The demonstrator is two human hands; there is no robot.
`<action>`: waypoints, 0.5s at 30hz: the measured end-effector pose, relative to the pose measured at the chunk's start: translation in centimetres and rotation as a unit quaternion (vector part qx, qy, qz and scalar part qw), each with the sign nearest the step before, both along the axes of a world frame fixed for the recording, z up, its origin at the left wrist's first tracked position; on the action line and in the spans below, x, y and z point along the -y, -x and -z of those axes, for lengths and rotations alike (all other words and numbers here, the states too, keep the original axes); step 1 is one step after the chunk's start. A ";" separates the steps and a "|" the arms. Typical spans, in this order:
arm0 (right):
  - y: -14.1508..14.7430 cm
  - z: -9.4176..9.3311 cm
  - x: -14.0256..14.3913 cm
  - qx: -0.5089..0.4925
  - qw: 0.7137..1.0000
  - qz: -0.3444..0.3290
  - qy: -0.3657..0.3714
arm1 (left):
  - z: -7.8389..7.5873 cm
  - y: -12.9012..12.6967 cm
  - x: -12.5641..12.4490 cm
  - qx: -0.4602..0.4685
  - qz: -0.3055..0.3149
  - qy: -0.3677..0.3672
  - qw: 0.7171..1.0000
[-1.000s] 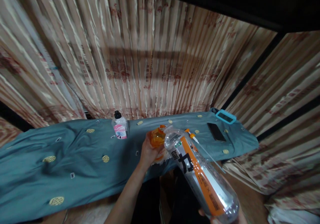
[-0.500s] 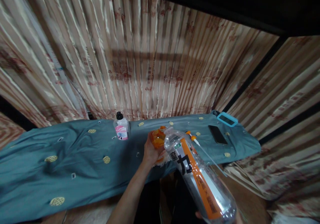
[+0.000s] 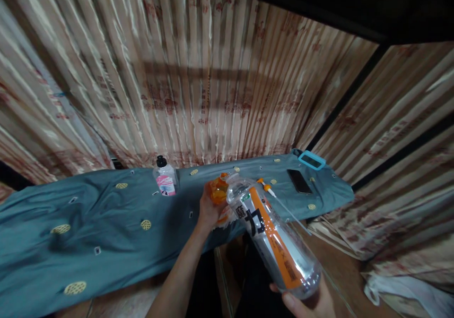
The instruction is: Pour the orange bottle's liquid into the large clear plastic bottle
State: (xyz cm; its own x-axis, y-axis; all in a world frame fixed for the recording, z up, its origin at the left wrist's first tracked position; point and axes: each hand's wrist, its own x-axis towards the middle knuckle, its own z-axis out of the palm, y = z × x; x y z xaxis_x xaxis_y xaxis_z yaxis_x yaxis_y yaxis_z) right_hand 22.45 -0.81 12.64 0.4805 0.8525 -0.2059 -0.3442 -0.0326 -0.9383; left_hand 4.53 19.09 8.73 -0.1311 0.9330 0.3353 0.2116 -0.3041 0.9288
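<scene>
My left hand (image 3: 209, 209) is wrapped round a small amber bottle (image 3: 218, 190), tilted above the cloth. My right hand (image 3: 308, 301) grips the base of a large clear plastic bottle (image 3: 275, 237) with an orange and silver label. The big bottle is tipped, its neck against or close to the mouth of the amber one; I cannot tell whether liquid is flowing. An orange and white spray pump (image 3: 266, 187) with a long thin tube lies on the cloth beyond the big bottle. Under my left hand, something whitish and orange (image 3: 224, 218) is partly hidden.
A clear bottle with black cap and pink label (image 3: 165, 178) stands left on the teal patterned cloth (image 3: 117, 214). To the right lie a dark phone (image 3: 299, 181) and a blue-framed device (image 3: 312, 160). Pleated curtains (image 3: 213, 96) hang behind; a white bag (image 3: 407, 292) sits lower right.
The whole view has shifted, so things appear further left. More of my right hand shows at the big bottle's base. Both bottles stay together, neck to neck.
</scene>
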 end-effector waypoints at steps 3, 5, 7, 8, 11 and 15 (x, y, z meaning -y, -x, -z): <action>0.2 -0.3 -0.1 0.011 1.000 -0.007 -0.009 | 0.1 0.1 -0.1 -0.012 -0.011 -0.002 1.000; 0.2 -0.4 -0.2 0.015 1.000 -0.011 -0.010 | 0.1 0.1 -0.2 -0.010 -0.012 -0.004 1.000; 0.2 -0.5 -0.2 0.015 1.000 -0.012 -0.011 | 0.0 0.0 -0.2 -0.004 -0.014 -0.010 1.000; 0.1 -0.5 -0.2 0.013 1.000 -0.013 -0.011 | -0.1 -0.1 -0.1 -0.002 -0.016 -0.012 1.000; -0.1 -0.1 -0.2 0.014 1.000 -0.024 -0.006 | -0.3 -0.2 -0.1 0.010 -0.018 -0.005 1.000; -0.5 0.6 -0.4 0.042 0.998 -0.030 -0.029 | -0.3 -0.2 0.0 0.020 -0.004 0.005 1.000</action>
State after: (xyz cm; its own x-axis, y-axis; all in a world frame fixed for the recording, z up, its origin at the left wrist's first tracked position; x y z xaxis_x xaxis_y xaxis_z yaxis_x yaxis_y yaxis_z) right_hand 22.95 -0.43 12.05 0.4409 0.8899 -0.1172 -0.2632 0.0034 -0.9647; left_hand 4.68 19.07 9.01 -0.1519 0.9352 0.3198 0.1761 -0.2928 0.9398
